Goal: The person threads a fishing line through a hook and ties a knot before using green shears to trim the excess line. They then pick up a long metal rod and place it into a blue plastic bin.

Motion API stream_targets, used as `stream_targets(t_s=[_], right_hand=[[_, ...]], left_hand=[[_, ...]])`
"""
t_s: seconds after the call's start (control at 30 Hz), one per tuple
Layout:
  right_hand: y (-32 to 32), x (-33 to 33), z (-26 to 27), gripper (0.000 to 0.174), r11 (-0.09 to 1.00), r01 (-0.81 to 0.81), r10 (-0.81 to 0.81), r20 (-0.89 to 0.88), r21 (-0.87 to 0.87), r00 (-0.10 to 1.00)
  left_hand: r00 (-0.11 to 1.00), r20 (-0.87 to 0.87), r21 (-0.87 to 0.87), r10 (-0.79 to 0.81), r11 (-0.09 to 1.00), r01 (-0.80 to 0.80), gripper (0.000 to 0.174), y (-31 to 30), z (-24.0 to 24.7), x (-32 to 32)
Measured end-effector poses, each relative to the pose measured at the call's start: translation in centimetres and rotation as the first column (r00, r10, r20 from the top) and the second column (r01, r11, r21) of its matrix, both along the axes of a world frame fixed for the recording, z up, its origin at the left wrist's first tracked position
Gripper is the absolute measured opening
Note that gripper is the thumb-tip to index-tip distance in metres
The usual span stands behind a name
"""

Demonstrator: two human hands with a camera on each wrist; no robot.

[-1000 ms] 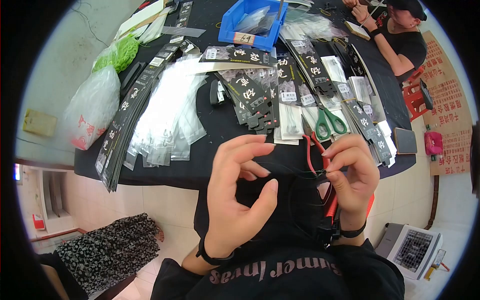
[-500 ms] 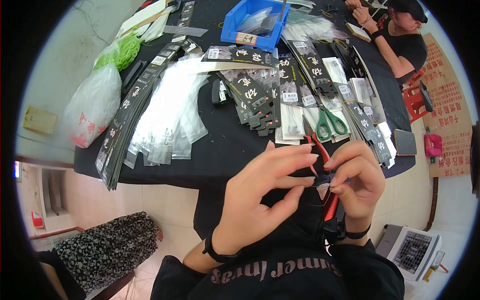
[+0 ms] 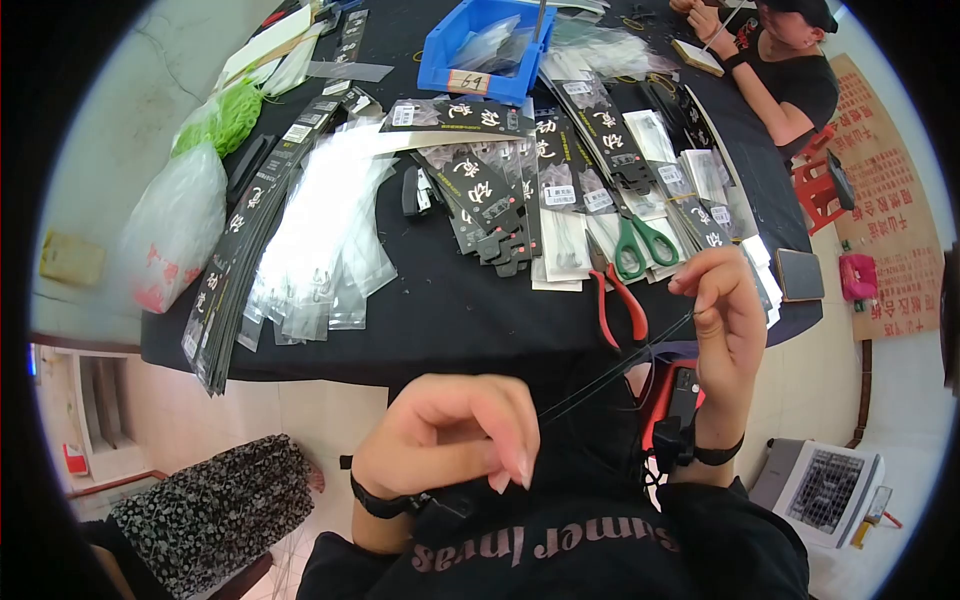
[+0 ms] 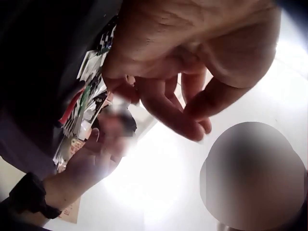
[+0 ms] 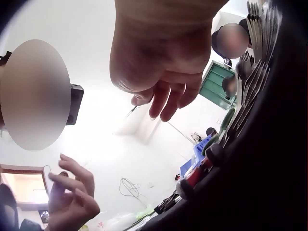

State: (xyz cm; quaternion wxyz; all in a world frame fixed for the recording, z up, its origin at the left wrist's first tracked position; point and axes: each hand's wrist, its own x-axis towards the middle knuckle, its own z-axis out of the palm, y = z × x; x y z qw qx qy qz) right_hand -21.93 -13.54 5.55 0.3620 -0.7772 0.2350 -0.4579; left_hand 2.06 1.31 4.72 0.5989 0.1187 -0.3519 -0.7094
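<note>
A thin dark line [image 3: 618,367] stretches in two strands between the two hands, over the lap. At its upper end my right hand [image 3: 728,315] pinches it between thumb and forefinger. The lower end runs to my left hand [image 3: 450,430], which is curled in front of the chest with thumb and fingertips together; the held end is hidden behind the fingers. Red-handled pliers [image 3: 620,305] lie at the table's front edge, just left of the right hand. Behind them are green-handled scissors [image 3: 645,245].
Black printed cards [image 3: 250,220] and clear plastic sleeves [image 3: 320,230] are piled at the left of the black-clothed table [image 3: 440,330]. More packets [image 3: 560,195] lie centre and right, near a stapler [image 3: 418,190]. A blue bin [image 3: 480,50] stands behind. Another person [image 3: 780,70] sits at the far right.
My left hand has drawn away from the right, down and left toward the chest, and the line now spans the gap. My right hand has lifted slightly, uncovering the pliers.
</note>
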Motion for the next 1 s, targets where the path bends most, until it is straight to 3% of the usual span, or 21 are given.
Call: stream_targets(t_s=[0.07, 0.13, 0.17, 0.23, 0.27, 0.3, 0.37, 0.4, 0.43, 0.5, 0.53, 0.57, 0.6, 0.63, 0.67, 0.8, 0.87, 1.0], right_hand=[[-0.2, -0.4, 0.1, 0.025, 1.000, -0.021, 0.021, -0.014, -0.013, 1.000], [-0.2, -0.4, 0.2, 0.024, 1.000, -0.022, 0.022, -0.013, -0.010, 1.000], [-0.1, -0.4, 0.2, 0.023, 1.000, -0.028, 0.028, -0.011, -0.005, 1.000], [0.3, -0.2, 0.3, 0.023, 0.999, -0.030, 0.030, 0.018, 0.023, 0.999], [0.5, -0.1, 0.4, 0.022, 0.998, -0.036, 0.033, 0.046, 0.052, 0.998], [0.7, -0.1, 0.6, 0.022, 0.998, -0.039, 0.036, 0.047, 0.052, 0.998], [1.2, 0.1, 1.1, 0.020, 0.996, -0.091, 0.091, 0.038, -0.003, 0.995], [1.5, 0.1, 1.3, 0.020, 0.996, -0.090, 0.091, 0.040, -0.003, 0.995], [1.7, 0.2, 1.4, 0.020, 0.997, -0.076, 0.077, 0.014, -0.023, 0.997], [2.0, 0.4, 1.4, 0.020, 0.997, -0.058, 0.057, -0.011, -0.042, 0.998], [2.0, 0.6, 1.1, 0.019, 0.998, -0.056, 0.056, 0.002, -0.012, 0.998], [2.0, 0.7, 0.9, 0.018, 0.998, -0.057, 0.056, 0.016, 0.018, 0.998], [2.1, 0.9, 0.6, 0.019, 0.998, -0.054, 0.053, 0.026, 0.041, 0.998], [2.0, 1.0, 0.4, 0.019, 0.998, -0.054, 0.053, 0.027, 0.041, 0.998], [2.0, 1.1, 0.2, 0.018, 0.997, -0.034, 0.030, 0.054, 0.070, 0.998], [2.0, 1.2, 0.2, 0.016, 0.996, 0.000, -0.003, 0.039, 0.088, 0.999], [2.0, 1.2, 0.3, 0.015, 0.997, -0.011, 0.010, 0.011, 0.071, 1.000], [2.1, 1.6, 0.3, 0.014, 0.999, -0.021, 0.022, -0.026, 0.037, 0.999]], left_hand=[[0.933, 0.359, -0.128, -0.021, 0.989, 0.071, 0.012, -0.4, 0.7, 0.5], [0.747, 0.664, -0.215, -0.007, 0.956, 0.201, 0.020, -1.0, 2.0, 0.9], [0.747, 0.665, -0.216, -0.008, 0.955, 0.203, 0.020, -0.9, 2.5, 0.6], [0.417, 0.885, -0.290, 0.209, 0.946, 0.142, 0.020, -0.6, 3.1, -0.7], [0.253, 0.937, -0.278, 0.243, 0.953, 0.116, 0.022, -0.2, 3.3, -1.4], [0.251, 0.937, -0.279, 0.244, 0.954, 0.114, 0.022, -0.1, 3.1, -2.0], [0.027, 0.907, -0.415, 0.420, 0.903, -0.111, 0.025, -0.1, 2.5, -2.9], [-0.007, 0.923, -0.384, 0.386, 0.918, -0.097, 0.042, -0.4, 2.8, -2.7], [-0.008, 0.923, -0.384, 0.385, 0.918, -0.095, 0.042, -0.7, 2.7, -3.0], [0.119, 0.840, -0.447, 0.529, 0.800, -0.400, 0.063, -1.3, 2.5, -3.9], [0.277, 0.799, -0.401, 0.534, 0.816, -0.417, 0.069, -1.4, 2.4, -4.0], [0.277, 0.799, -0.400, 0.533, 0.817, -0.416, 0.069, -1.5, 2.2, -4.4], [0.623, 0.609, -0.194, 0.490, 0.854, -0.482, 0.065, -1.8, 1.8, -5.2], [0.855, 0.292, 0.020, 0.430, 0.890, -0.455, 0.062, -2.0, 1.4, -5.8], [0.893, 0.186, 0.046, 0.410, 0.904, -0.424, 0.059, -2.3, 0.8, -6.0], [0.843, 0.315, 0.096, 0.436, 0.869, -0.485, 0.051, -3.0, 0.2, -6.2], [0.698, 0.598, 0.070, 0.395, 0.841, -0.536, 0.032, -3.4, 0.1, -6.3], [0.651, 0.656, 0.085, 0.381, 0.820, -0.565, 0.015, -3.9, 0.8, -6.8]])
